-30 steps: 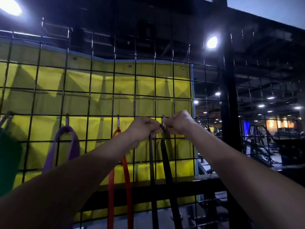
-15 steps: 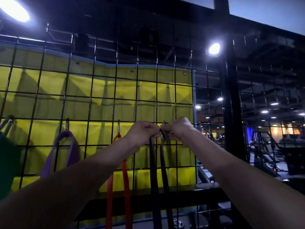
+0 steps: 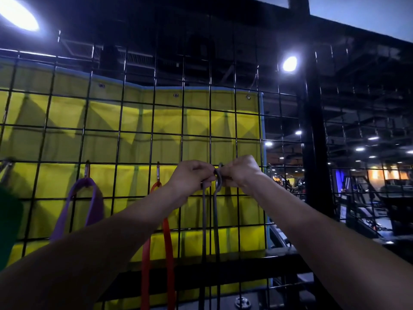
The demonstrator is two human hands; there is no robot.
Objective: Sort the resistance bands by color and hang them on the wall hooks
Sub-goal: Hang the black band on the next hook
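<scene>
A black wire grid wall [image 3: 138, 130] carries a row of metal hooks. My left hand [image 3: 192, 175] and my right hand [image 3: 240, 173] meet at one hook [image 3: 220, 166], both pinching the top loop of a black resistance band [image 3: 215, 220] whose two strands hang straight down. To the left a red band [image 3: 167, 238] hangs from its own hook [image 3: 158, 172]. Farther left a purple band [image 3: 93, 204] hangs from another hook [image 3: 87, 168]. A green band [image 3: 9, 222] shows at the left edge.
A yellow tarp [image 3: 156, 121] covers the back of the grid. A thick black post [image 3: 312, 142] stands right of the grid, with dim gym equipment [image 3: 368, 211] beyond. A dark horizontal rail [image 3: 223, 269] crosses below the bands.
The view has tilted and drawn closer. Both hands stay at the hook, and the black band's strands now hang closer together and straighter.
</scene>
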